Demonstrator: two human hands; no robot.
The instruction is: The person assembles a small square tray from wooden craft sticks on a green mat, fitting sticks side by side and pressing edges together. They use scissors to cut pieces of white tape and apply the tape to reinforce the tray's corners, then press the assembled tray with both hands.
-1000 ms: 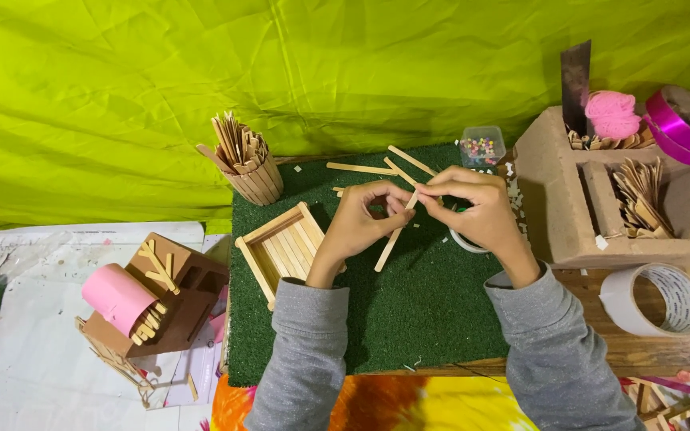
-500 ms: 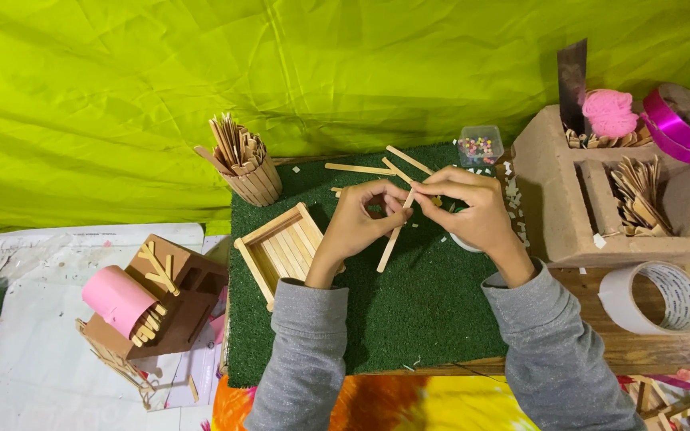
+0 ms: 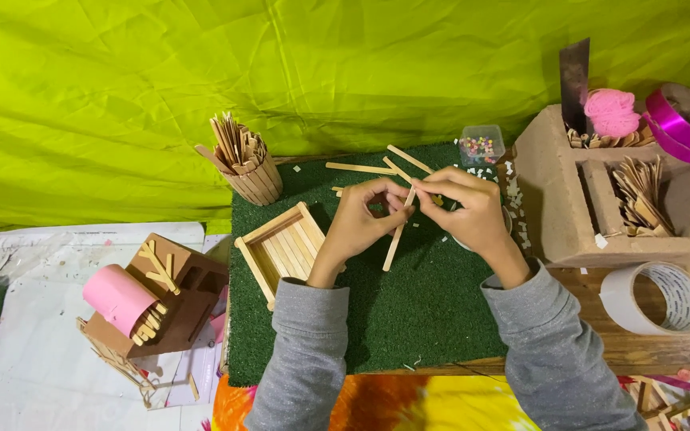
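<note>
- A wooden stick (image 3: 397,233) sits between the left hand (image 3: 363,219) and right hand (image 3: 465,209).
- A stick tray (image 3: 279,249) lies just left of the left hand.
- A bead box (image 3: 481,144) stands beyond the right hand.
- A tape roll (image 3: 655,298) lies well right of it.

A creased lime-green cloth backdrop (image 3: 201,80) fills the scene from nine o'clock round to three o'clock, lit evenly and brightly, with soft shadows in its folds. Below it, at the centre, lies a dark green square of artificial turf (image 3: 425,319) on a brown wooden tabletop (image 3: 600,335) that shows bare at four o'clock. At eight o'clock a white plastic sheet (image 3: 33,375), crumpled and speckled with scraps, covers the surface. At six o'clock an orange and yellow patterned cloth (image 3: 409,403) peeks from under the turf's near edge.
</note>
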